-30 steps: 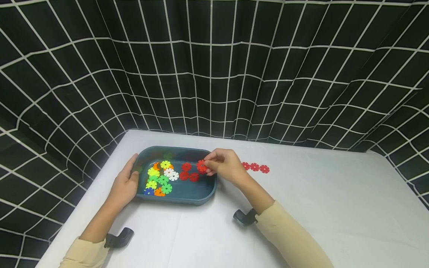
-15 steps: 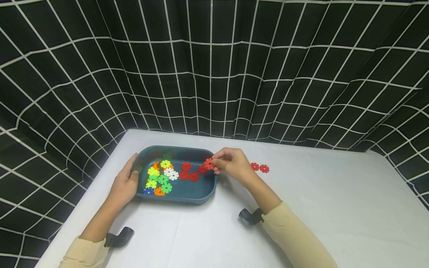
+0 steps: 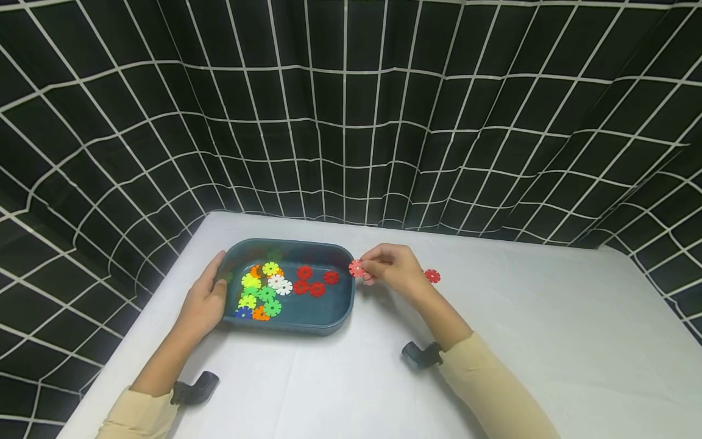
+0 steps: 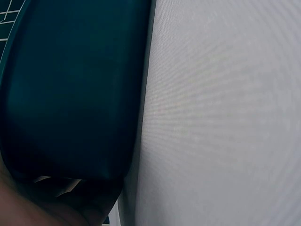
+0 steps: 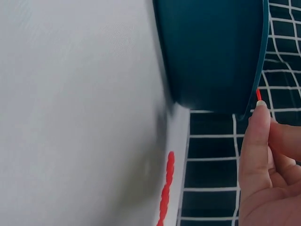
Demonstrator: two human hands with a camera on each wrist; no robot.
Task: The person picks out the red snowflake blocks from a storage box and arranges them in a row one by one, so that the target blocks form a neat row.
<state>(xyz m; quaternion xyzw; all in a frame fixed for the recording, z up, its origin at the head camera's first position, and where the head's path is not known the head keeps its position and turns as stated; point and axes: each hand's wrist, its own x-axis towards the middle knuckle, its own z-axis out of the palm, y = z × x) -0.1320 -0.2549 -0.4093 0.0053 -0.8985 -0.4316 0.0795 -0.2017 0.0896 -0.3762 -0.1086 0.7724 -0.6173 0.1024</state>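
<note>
In the head view my left hand (image 3: pixel 206 300) grips the left end of a dark teal plastic tray (image 3: pixel 307 328), thumb over the rim. My right hand (image 3: pixel 397 268) pinches a red notched snowflake disc (image 3: pixel 357 268) between thumb and fingers, just at the tray's right rim. The right wrist view shows only a thin edge of that disc (image 5: pixel 258 94) above the thumb. Inside the tray, several red discs (image 3: pixel 317 289) lie towards the right, while green discs (image 3: pixel 272 308), yellow, white, orange and blue ones cluster at the left.
On the white tablecloth (image 3: pixel 548 329), a red disc (image 3: pixel 432 276) shows beyond my right wrist. It belongs to a row of red discs (image 5: pixel 164 202) in the right wrist view, partly hidden by my hand in the head view. A dark gridded curtain (image 3: pixel 351 122) stands behind the table.
My right hand has moved right with the pinched red disc, from over the tray to its right rim, covering more of the row on the table. My left hand stays in place.
</note>
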